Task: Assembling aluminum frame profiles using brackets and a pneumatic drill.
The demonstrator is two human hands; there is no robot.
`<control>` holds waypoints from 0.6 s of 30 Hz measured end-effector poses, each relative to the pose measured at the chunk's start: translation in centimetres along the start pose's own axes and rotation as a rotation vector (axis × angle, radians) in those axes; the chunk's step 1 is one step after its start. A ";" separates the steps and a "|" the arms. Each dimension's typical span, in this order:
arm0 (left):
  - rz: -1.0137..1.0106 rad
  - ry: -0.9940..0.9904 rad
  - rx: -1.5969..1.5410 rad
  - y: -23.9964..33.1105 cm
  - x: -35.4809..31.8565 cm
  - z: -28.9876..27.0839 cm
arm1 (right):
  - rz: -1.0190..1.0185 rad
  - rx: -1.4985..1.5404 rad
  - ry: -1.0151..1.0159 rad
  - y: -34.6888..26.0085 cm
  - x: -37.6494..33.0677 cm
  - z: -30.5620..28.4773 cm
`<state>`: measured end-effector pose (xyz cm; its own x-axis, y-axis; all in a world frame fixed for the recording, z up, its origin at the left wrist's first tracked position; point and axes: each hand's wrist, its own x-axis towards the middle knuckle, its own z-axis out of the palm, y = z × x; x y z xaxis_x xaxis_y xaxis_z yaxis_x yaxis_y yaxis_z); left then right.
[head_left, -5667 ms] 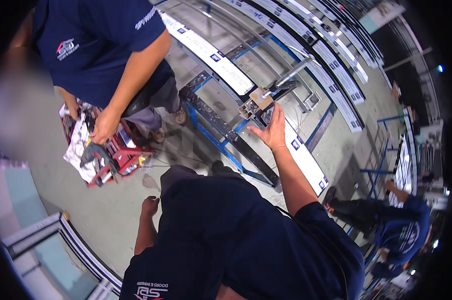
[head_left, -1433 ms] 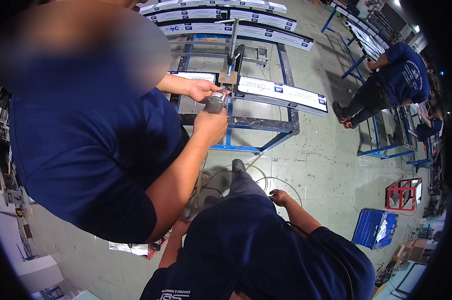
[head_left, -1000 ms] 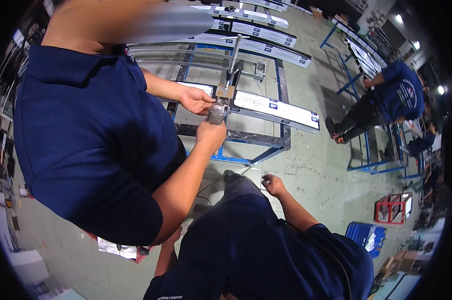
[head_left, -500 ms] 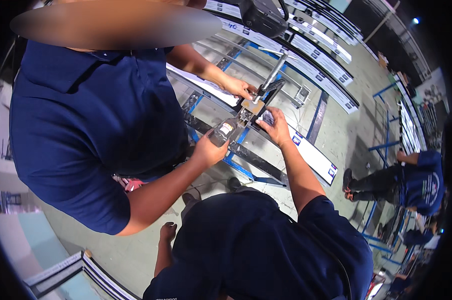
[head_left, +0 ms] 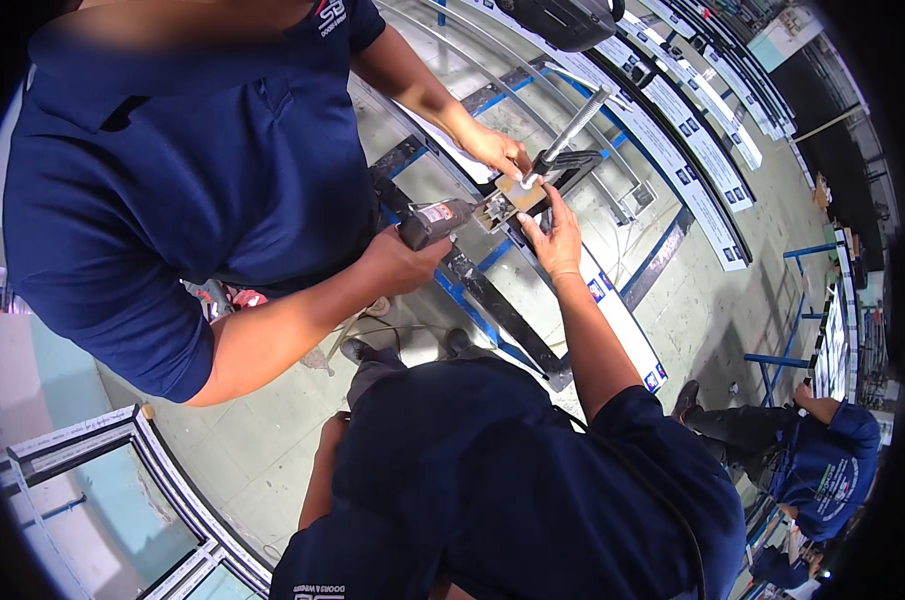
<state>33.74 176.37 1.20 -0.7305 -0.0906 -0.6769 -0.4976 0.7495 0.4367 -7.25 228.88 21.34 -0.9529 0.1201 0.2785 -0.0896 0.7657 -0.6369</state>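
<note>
Fingers of the left hand (head_left: 329, 428) are hidden at the hip, so their state cannot be told. Right hand (head_left: 550, 232) fingers press spread on a small block (head_left: 521, 192) atop the blue metal frame (head_left: 492, 300), beside a co-worker's power tool (head_left: 437, 220).

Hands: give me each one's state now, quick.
Left hand: down by the thigh, mostly hidden; open or closed cannot be told.
Right hand: open, fingers resting on the wood block.
</note>
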 end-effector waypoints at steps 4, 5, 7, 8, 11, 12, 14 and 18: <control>-0.114 0.040 -0.140 -0.9 0.3 1.3 | -0.009 0.010 -0.005 -0.1 0.1 0.0; -0.091 0.046 -0.096 -0.5 0.5 1.5 | 0.002 -0.003 0.008 0.0 0.2 0.0; -0.068 0.051 -0.046 0.1 0.7 1.4 | 0.018 -0.014 0.023 0.2 0.1 0.0; -0.084 0.043 -0.064 0.4 0.8 1.2 | 0.009 -0.008 0.017 0.3 0.1 0.0; -0.070 0.023 -0.057 1.0 1.0 0.7 | 0.009 -0.016 0.022 0.3 0.0 0.1; -0.044 0.011 -0.036 1.3 1.1 0.4 | 0.011 -0.018 0.015 0.4 0.0 0.0; 0.016 0.009 0.001 1.8 1.4 -0.1 | 0.022 -0.013 -0.011 0.5 0.0 -0.1; 0.062 -0.017 0.063 2.9 1.5 -0.6 | 0.028 -0.010 -0.016 0.7 0.0 -0.1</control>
<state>30.90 178.06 1.80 -0.7506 -0.0320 -0.6600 -0.4211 0.7929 0.4405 -7.26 229.51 20.97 -0.9596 0.1317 0.2488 -0.0598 0.7684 -0.6372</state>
